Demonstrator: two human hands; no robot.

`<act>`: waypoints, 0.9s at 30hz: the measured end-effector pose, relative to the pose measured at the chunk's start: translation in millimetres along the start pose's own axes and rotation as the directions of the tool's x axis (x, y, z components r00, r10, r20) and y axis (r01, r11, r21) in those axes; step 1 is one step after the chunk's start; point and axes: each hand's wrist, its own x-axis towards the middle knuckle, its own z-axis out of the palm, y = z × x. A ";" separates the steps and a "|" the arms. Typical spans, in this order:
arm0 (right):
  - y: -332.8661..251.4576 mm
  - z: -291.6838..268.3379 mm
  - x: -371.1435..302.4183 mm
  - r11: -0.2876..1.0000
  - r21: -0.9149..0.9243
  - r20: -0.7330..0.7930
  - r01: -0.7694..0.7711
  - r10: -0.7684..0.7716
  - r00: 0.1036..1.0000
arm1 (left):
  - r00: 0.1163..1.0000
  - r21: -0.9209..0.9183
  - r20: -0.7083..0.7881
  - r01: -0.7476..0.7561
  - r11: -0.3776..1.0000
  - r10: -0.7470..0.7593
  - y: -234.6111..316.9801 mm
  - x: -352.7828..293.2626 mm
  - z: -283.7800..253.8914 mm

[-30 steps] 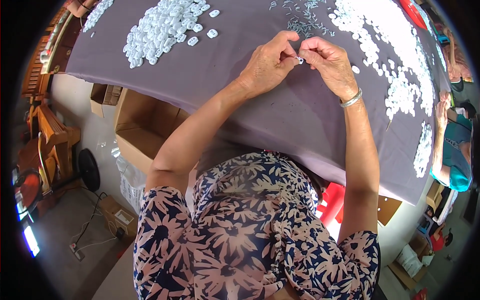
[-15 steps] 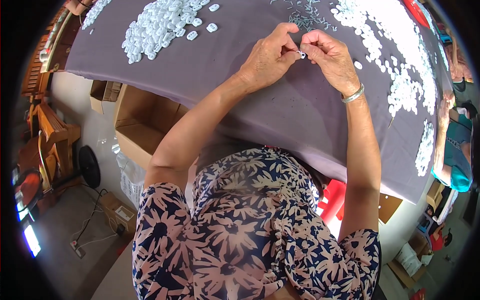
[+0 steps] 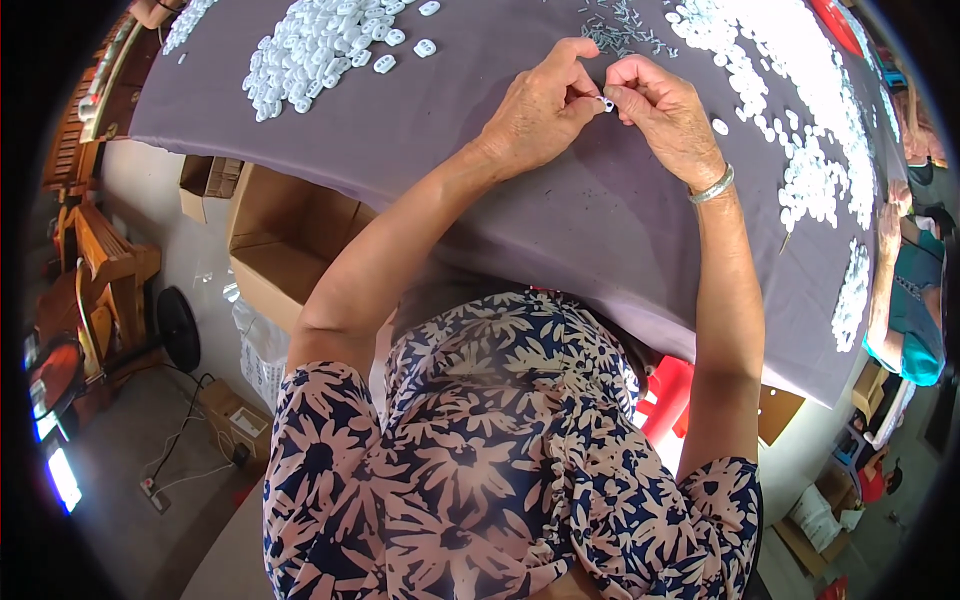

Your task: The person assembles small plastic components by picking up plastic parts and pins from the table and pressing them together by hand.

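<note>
My left hand (image 3: 545, 108) pinches a small white plastic piece (image 3: 607, 104) between thumb and forefinger, above the grey cloth-covered table (image 3: 560, 225). Close against it, my right hand (image 3: 668, 118) has its thumb and fingertips pressed together at the piece's edge. Whatever sits between those right fingertips is too small to make out. Just beyond both hands lies a scatter of small dark screws (image 3: 625, 28). White oval plastic pieces with holes form a heap (image 3: 320, 50) at the far left. Another spread of small white pieces (image 3: 812, 180) runs along the right side.
Below the table's left edge stands an open cardboard box (image 3: 275, 265). A red stool (image 3: 665, 400) shows under the table at my right. Another person's arm (image 3: 885, 260) reaches in at the far right; part of a hand (image 3: 152, 12) shows at the upper left.
Both hands stay together around the white piece. The right hand has shifted very slightly to the right; otherwise little differs.
</note>
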 end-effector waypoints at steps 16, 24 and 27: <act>-0.4 13.5 1.7 0.938 -0.308 -0.129 0.159 -0.207 0.970 | 0.995 0.080 -0.103 0.017 0.997 -0.008 -0.9 -0.3 6.1; 0.6 11.5 0.0 0.963 -0.253 -0.126 0.093 -0.128 0.984 | 0.997 0.070 -0.064 0.044 0.997 -0.039 1.6 0.3 2.7; -0.8 10.2 0.9 0.976 -0.210 -0.113 0.063 -0.089 0.990 | 0.998 0.041 -0.047 0.044 0.998 -0.043 -0.4 0.6 0.7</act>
